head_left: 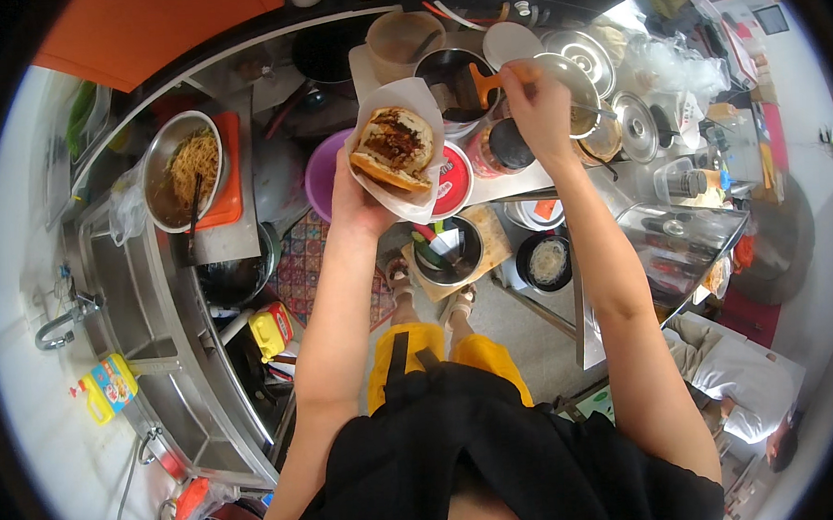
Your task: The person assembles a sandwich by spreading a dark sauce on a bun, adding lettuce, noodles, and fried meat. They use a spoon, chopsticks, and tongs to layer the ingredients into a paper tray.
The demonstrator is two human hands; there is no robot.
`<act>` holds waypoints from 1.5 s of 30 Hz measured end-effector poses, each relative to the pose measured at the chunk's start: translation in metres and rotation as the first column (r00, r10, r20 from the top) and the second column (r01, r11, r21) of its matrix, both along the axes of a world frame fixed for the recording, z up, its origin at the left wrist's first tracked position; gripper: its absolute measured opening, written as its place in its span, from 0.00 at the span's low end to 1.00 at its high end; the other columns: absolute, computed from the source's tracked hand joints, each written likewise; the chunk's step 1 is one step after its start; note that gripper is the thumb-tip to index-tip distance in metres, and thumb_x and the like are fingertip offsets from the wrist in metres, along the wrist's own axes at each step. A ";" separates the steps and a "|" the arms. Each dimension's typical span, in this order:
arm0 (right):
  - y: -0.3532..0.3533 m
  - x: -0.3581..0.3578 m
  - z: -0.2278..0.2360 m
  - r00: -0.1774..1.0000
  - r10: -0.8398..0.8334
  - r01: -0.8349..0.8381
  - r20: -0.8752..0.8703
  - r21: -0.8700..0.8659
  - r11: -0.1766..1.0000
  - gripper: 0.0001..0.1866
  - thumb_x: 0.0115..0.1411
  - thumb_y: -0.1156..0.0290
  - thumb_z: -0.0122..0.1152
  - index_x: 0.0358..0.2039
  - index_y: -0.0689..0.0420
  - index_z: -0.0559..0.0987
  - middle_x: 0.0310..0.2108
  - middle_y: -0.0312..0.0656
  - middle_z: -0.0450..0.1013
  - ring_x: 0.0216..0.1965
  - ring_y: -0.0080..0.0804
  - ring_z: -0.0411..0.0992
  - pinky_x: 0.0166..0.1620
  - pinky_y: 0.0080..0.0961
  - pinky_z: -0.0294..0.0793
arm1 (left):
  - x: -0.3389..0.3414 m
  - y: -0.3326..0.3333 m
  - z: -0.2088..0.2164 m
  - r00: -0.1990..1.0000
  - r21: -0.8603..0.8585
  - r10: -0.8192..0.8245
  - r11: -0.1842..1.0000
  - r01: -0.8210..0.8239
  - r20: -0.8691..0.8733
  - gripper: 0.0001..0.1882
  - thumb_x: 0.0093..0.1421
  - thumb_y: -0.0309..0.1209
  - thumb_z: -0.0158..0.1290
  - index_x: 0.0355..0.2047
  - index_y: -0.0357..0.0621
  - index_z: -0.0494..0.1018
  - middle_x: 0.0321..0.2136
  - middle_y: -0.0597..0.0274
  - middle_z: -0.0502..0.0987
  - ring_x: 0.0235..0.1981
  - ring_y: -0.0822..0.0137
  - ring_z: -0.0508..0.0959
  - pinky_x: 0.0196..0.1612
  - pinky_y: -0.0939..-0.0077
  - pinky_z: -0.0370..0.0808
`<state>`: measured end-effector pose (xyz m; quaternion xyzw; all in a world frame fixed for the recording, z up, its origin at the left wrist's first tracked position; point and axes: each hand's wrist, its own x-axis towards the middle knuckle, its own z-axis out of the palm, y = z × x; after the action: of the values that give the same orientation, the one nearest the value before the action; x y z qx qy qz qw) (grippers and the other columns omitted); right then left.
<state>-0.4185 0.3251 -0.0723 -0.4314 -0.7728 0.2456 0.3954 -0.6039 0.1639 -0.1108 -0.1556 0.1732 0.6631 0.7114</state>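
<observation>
My left hand [362,202] is closed round a white paper sleeve [433,118] that holds a split bun [417,136] stuffed with dark brown filling. The bun's cut side faces up. To its right, my right hand [538,108] is pinched on the end of a flat, wide, brush-like tool with an orange handle [485,84]. The head of this tool reaches into a dark round pot [449,62], and I cannot make out what is in the pot. Below the right hand stands a jar with a black lid [510,145]. A red-and-white round lid [454,181] lies beside the bun.
A steel bowl of noodles [170,146] sits on an orange tray [227,176] at left, above a steel sink [126,294]. Several steel lids [583,58] crowd the right counter. A pot with vegetables [463,257] stands below the hands. Another person [743,384] is at lower right.
</observation>
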 end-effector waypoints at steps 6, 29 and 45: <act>-0.045 0.032 0.088 0.885 0.129 -0.245 -0.447 -0.213 0.946 0.09 0.63 0.73 0.59 0.41 0.62 0.80 0.28 0.35 0.74 0.27 0.14 0.67 0.29 0.12 0.64 | -0.001 -0.003 0.007 0.999 -0.018 0.017 1.000 -0.018 -0.048 0.24 0.66 0.47 0.41 0.55 0.48 0.69 0.54 0.58 0.73 0.53 0.57 0.74 0.54 0.54 0.73; -0.046 0.019 0.081 0.874 0.242 -0.379 -0.422 -0.278 0.883 0.09 0.62 0.72 0.58 0.39 0.64 0.80 0.31 0.36 0.76 0.27 0.16 0.69 0.28 0.13 0.66 | 0.000 -0.006 0.012 0.994 0.106 -0.006 0.994 0.018 -0.113 0.26 0.67 0.46 0.38 0.58 0.45 0.65 0.56 0.54 0.71 0.55 0.55 0.72 0.58 0.55 0.71; -0.024 0.026 0.069 0.907 0.007 -0.126 -0.422 -0.255 0.959 0.10 0.63 0.70 0.58 0.39 0.65 0.80 0.26 0.36 0.74 0.23 0.17 0.67 0.26 0.14 0.64 | -0.007 -0.007 0.010 0.998 0.074 0.044 0.996 -0.040 -0.053 0.26 0.66 0.48 0.41 0.58 0.48 0.66 0.55 0.56 0.71 0.55 0.55 0.73 0.56 0.51 0.71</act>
<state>-0.3926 0.3007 -0.0035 -0.3929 -0.6431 0.4509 0.4782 -0.6107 0.1565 -0.1005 -0.1149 0.1648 0.6880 0.6974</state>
